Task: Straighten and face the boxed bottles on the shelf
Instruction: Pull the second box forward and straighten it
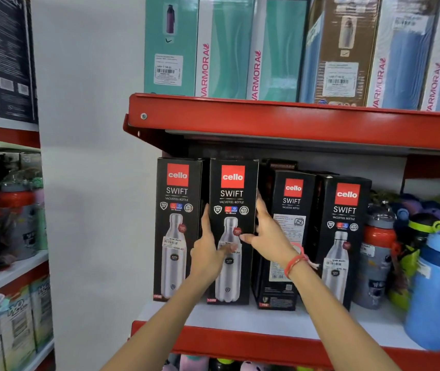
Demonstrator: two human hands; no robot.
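Several black Cello Swift bottle boxes stand on the white shelf (240, 321) with its red front edge. The second box from the left (233, 199) faces front, upright. My left hand (208, 253) grips its left edge, thumb across the front. My right hand (269, 236) holds its right edge, fingers reaching behind the side. The leftmost box (177, 210) stands close beside it, front out. The third box (287, 236) is turned so a text panel shows and leans slightly. The fourth box (343, 236) faces front, angled a little.
Loose bottles and a blue jug (438, 295) crowd the shelf's right end. Above, a red shelf (294, 121) carries teal and blue Varmora boxes. A second rack at the left (7, 236) holds bottles and boxes. A white wall lies between the racks.
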